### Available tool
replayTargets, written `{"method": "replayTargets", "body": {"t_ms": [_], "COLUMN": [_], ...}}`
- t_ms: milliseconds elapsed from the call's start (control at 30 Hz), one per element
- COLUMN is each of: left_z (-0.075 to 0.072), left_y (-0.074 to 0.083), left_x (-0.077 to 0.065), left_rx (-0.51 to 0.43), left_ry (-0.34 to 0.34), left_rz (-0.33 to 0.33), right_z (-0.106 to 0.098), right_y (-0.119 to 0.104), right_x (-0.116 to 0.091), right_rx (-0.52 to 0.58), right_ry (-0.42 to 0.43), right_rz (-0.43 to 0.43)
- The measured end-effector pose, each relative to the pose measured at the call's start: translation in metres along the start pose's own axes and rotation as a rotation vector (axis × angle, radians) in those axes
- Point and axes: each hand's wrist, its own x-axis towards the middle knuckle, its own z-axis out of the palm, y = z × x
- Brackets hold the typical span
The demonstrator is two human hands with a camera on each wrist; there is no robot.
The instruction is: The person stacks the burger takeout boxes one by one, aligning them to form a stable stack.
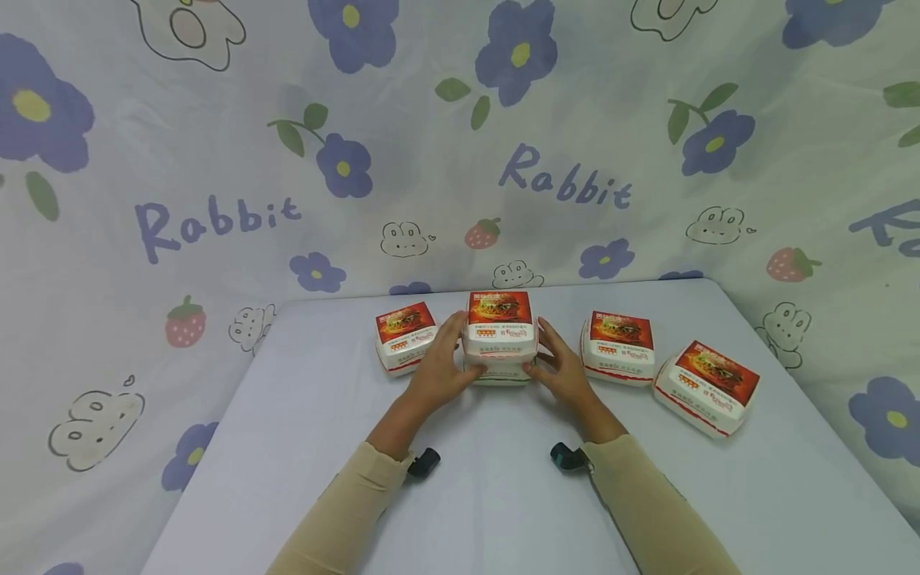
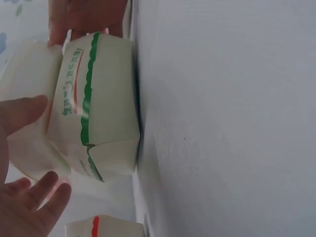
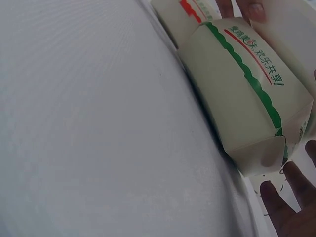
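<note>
A white burger box with a red burger picture [image 1: 501, 339] sits over a green-trimmed burger box [image 1: 503, 377] near the table's back edge. My left hand [image 1: 444, 363] grips the upper box from the left, thumb at its lower front and fingers along its side. On the opposite side my right hand [image 1: 568, 369] holds the same box, thumb at the front corner. The left wrist view shows the green-trimmed box [image 2: 111, 98] standing on the table, the left thumb [image 2: 24, 112] against the upper box. Its green scalloped band also shows in the right wrist view.
One red-trimmed burger box [image 1: 406, 339] stands left of the stack. Two more, a nearer one [image 1: 618, 345] and a turned one [image 1: 707, 387], stand to the right. A patterned cloth [image 1: 431, 176] hangs behind the white table [image 1: 489, 511].
</note>
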Motion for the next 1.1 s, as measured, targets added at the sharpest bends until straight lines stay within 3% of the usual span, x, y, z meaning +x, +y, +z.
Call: {"method": "replayTargets", "body": {"t_ms": [167, 300, 533, 733, 833, 1000, 1100], "left_z": [-0.003, -0.008, -0.024, -0.039, -0.047, -0.063, -0.073], "left_y": [0.001, 0.003, 0.003, -0.012, -0.021, -0.036, -0.049], "left_x": [0.001, 0.0, -0.009, -0.019, -0.024, -0.026, -0.026], "left_rx": [0.008, 0.022, 0.068, 0.115, 0.157, 0.235, 0.25], "left_ry": [0.014, -0.018, -0.076, -0.08, -0.043, 0.057, 0.052], "left_rz": [0.001, -0.031, -0.1, -0.148, -0.174, -0.143, -0.165], "right_z": [0.0, 0.0, 0.0, 0.0, 0.001, 0.002, 0.002], "right_y": [0.014, 0.031, 0.028, 0.027, 0.025, 0.018, 0.013], "right_x": [0.004, 0.007, 0.006, 0.003, 0.002, 0.005, 0.007], "right_rx": [0.001, -0.013, -0.045, -0.04, -0.036, -0.027, -0.027], "right_ry": [0.016, 0.035, 0.039, 0.041, 0.03, 0.033, 0.031], "right_rz": [-0.001, 0.046, 0.083, 0.083, 0.086, 0.07, 0.061]}}
